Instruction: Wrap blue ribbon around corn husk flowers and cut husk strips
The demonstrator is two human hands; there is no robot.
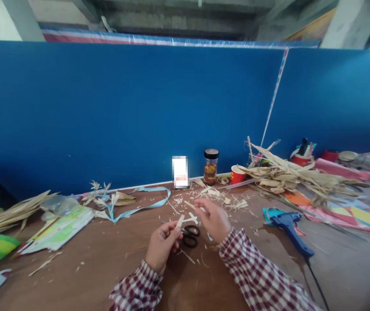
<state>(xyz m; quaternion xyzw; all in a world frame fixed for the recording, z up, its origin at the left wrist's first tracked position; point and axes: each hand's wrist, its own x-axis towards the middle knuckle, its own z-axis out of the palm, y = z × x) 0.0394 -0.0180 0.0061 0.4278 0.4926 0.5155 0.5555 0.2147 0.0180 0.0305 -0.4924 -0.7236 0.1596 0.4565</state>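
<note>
My left hand (163, 242) is closed, pinching a short pale strip of corn husk (180, 221) upright between thumb and fingers. Across from it, my right hand (213, 219) is slightly blurred, with its fingers bent together. A thin tan husk strip (189, 205) sticks out leftward from its fingertips. Between and below the hands lies a pair of scissors with black handles (190, 240); the blades are partly hidden by my left hand. Pale husk scraps (191, 218) are scattered on the brown table (107, 268) around and beyond both hands.
A blue glue gun (290, 229) with a cord lies right. Behind stand a black-lidded jar (210, 167), a red paper cup (237, 174) and a blurred-out white object (180, 172). Dried husks (288, 172) pile up right; a light-blue ribbon (152, 204) lies left. A blue partition (123, 108) closes the back.
</note>
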